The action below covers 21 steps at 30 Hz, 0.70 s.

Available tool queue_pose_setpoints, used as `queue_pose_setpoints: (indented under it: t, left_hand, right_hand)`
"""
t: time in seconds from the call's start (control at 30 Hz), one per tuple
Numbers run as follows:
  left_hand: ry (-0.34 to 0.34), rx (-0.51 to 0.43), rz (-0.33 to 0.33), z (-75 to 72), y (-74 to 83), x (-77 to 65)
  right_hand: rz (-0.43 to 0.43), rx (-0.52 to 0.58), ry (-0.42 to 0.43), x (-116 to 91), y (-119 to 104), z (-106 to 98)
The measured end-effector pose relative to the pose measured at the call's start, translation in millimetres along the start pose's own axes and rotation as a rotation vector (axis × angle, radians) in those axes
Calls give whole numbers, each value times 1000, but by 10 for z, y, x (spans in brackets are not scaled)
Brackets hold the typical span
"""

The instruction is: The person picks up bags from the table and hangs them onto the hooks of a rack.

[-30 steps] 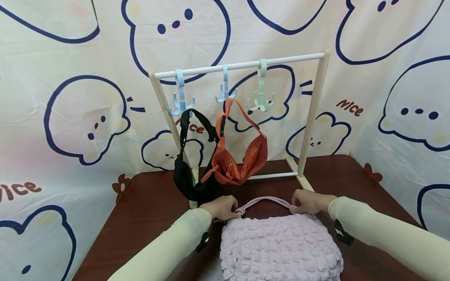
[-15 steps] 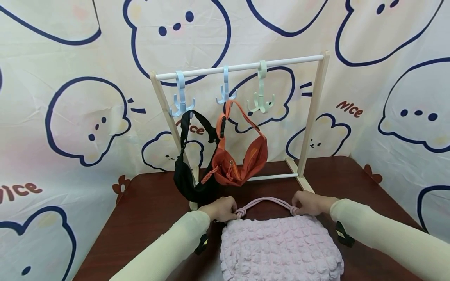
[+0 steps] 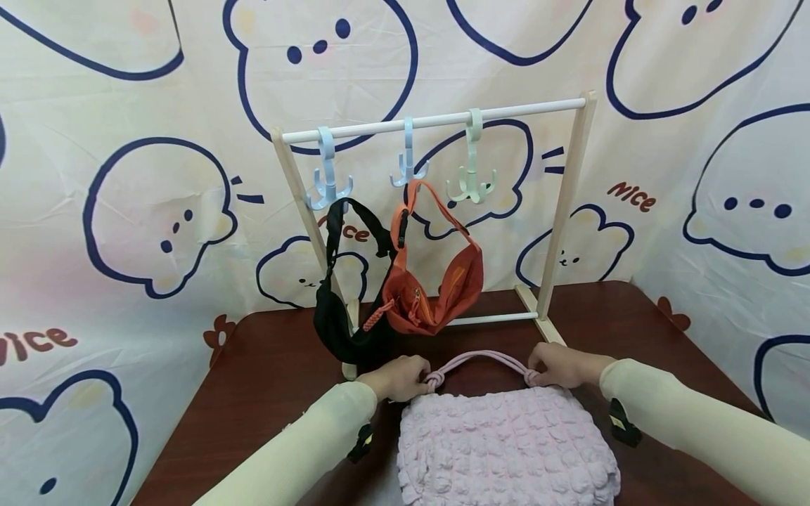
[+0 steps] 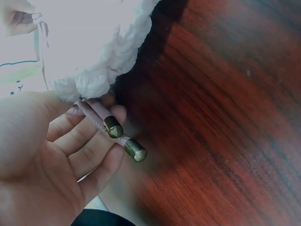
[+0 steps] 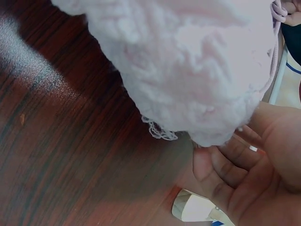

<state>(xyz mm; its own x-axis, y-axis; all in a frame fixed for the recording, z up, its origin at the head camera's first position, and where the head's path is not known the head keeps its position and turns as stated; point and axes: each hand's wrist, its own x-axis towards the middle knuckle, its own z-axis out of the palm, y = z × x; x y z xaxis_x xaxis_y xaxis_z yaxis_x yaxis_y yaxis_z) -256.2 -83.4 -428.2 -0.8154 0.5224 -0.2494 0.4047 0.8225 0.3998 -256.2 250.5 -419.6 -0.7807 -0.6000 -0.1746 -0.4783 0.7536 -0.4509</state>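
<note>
A puffy, pale pink handbag point(image 3: 506, 450) lies on the table in front of me, with a pink cord handle point(image 3: 484, 354) arching from its far edge. My left hand point(image 3: 401, 378) pinches the bag's left top corner beside the handle knot point(image 3: 434, 380). In the left wrist view, the cord's metal-tipped ends point(image 4: 113, 127) hang over the fingers of that hand. At the opposite top corner, my right hand point(image 3: 563, 365) grips the bag by the other knot point(image 3: 530, 377). The right wrist view shows its fingers point(image 5: 230, 169) bent behind the fabric, fingertips partly hidden.
Behind the handbag stands a wooden rack point(image 3: 560, 211) with a white rail point(image 3: 525, 109). Blue hooks point(image 3: 328, 172) and a green hook point(image 3: 472, 161) hang from it. A black bag point(image 3: 338, 323) and an orange bag point(image 3: 430, 295) hang at the left and middle. A patterned cloth surrounds the table point(image 3: 266, 393).
The cord handle arches very slightly higher than before. Both hands keep hold of the handbag's corners in nearly the same place.
</note>
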Motion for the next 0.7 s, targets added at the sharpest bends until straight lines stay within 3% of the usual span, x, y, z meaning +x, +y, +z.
queue_pose_setpoints:
  t: [0.7]
  left_hand:
    - [42, -30, 36, 4, 29, -62]
  right_hand:
    - [25, 40, 8, -36, 22, -33]
